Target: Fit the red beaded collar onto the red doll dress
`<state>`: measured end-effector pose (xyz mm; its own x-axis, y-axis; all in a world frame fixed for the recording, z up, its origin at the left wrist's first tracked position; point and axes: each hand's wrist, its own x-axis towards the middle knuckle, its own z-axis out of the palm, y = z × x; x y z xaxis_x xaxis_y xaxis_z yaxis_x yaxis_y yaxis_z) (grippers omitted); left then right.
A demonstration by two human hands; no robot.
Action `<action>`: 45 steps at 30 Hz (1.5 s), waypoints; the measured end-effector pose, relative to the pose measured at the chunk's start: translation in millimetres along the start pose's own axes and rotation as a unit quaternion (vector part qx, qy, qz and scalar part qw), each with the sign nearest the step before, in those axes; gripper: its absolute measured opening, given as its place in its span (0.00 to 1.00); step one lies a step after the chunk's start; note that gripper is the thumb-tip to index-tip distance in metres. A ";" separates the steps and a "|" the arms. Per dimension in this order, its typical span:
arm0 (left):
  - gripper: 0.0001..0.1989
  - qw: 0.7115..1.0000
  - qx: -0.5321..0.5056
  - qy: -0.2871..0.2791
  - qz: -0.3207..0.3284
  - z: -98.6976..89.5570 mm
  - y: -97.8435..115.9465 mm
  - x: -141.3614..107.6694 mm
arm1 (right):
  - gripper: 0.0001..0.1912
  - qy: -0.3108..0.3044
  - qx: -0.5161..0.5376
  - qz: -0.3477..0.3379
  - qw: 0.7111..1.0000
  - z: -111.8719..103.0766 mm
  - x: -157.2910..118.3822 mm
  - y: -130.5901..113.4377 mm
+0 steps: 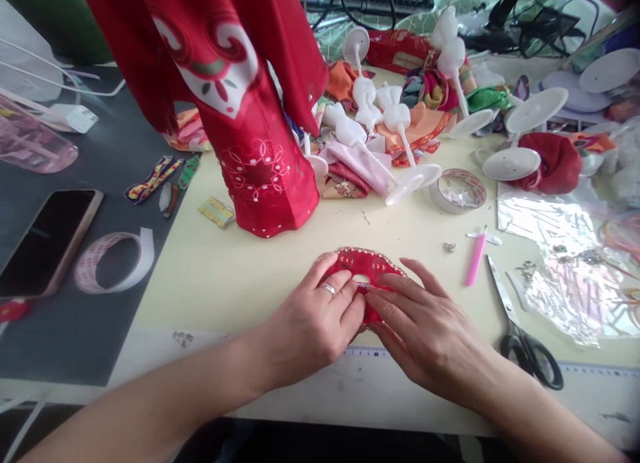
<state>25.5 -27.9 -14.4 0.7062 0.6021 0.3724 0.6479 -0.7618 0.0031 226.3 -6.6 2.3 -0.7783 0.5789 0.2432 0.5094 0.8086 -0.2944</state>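
Between my hands, near the table's front edge, lies a small red fabric collar [364,258] with a beaded trim along its curved outer edge and a small opening in the middle. My left hand [325,306], with a ring on one finger, presses and pinches its left side. From the right, my right hand [425,323] holds the other side, fingertips meeting the left ones at the inner edge. The fingers cover much of the cloth. Behind it stands a small red dress [265,176] with white patterns, upright on the table.
Black-handled scissors [515,330] and a pink pen-like tool [476,260] lie to the right. A tape roll [458,191] and white doll mannequins [397,116] sit behind. Plastic bags [570,296] spread at far right. A phone [47,240] and another tape roll [115,262] are left.
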 end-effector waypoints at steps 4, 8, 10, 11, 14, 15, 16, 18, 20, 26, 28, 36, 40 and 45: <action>0.11 1.000 0.003 -0.001 0.000 -0.7 0.2 1.2 | 0.07 -0.004 0.004 0.003 1.000 -1.1 0.1 -0.2; 0.11 1.000 -0.001 -0.004 -0.007 0.1 0.8 1.8 | 0.07 -0.003 0.005 0.002 1.000 -1.3 0.5 -0.3; 0.10 1.000 -0.002 -0.002 -0.005 0.3 0.6 1.6 | 0.07 -0.002 0.004 0.000 1.000 -1.0 0.5 -0.2; 0.10 1.000 -0.003 0.001 -0.003 0.4 0.3 1.4 | 0.08 -0.002 0.004 0.000 1.000 -0.8 0.4 -0.1; 0.09 1.000 -0.005 0.007 0.000 0.7 -0.7 0.6 | 0.08 -0.005 0.001 -0.002 1.000 -0.8 -0.1 -0.1; 0.10 1.000 -0.004 0.006 -0.001 0.9 -1.0 0.3 | 0.08 -0.006 0.000 -0.002 1.000 -0.9 -0.3 -0.2; 0.10 1.000 -0.002 0.002 -0.003 1.2 -1.1 0.2 | 0.08 -0.007 -0.001 -0.002 1.000 -1.0 -0.5 -0.3; 0.11 1.000 -0.003 -0.006 -0.008 1.6 -1.1 0.2 | 0.08 -0.006 -0.001 0.000 1.000 -1.2 -0.8 -0.3; 0.10 1.000 -0.011 -0.011 -0.012 1.6 -1.1 0.9 | 0.07 -0.005 0.001 0.002 1.000 -1.1 -0.9 -0.1; 0.09 0.996 -0.064 0.015 -0.059 -3.2 -10.8 4.8 | 0.10 0.005 -0.003 -0.002 1.000 -1.8 -0.2 3.4; 0.09 0.994 -0.061 0.036 -0.086 -4.9 -17.3 5.5 | 0.11 0.030 -0.017 0.008 0.999 -2.7 0.1 6.5; 0.07 0.983 -0.022 0.002 -0.183 2.2 -31.6 4.0 | 0.13 0.022 -0.116 0.110 0.987 1.5 0.5 23.8; 0.06 0.981 -0.032 -0.014 -0.189 8.8 -34.3 1.9 | 0.13 0.001 -0.125 0.146 0.981 4.7 0.4 26.9; 0.06 0.975 -0.052 0.003 -0.214 17.0 -40.0 1.9 | 0.11 0.016 -0.132 0.162 0.978 6.4 2.8 28.9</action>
<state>5.8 7.8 -29.5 0.3757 0.8693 0.3211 0.8500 -0.4613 0.2543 236.4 17.7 -11.4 -0.5507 0.8085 0.2074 0.8073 0.5791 -0.1139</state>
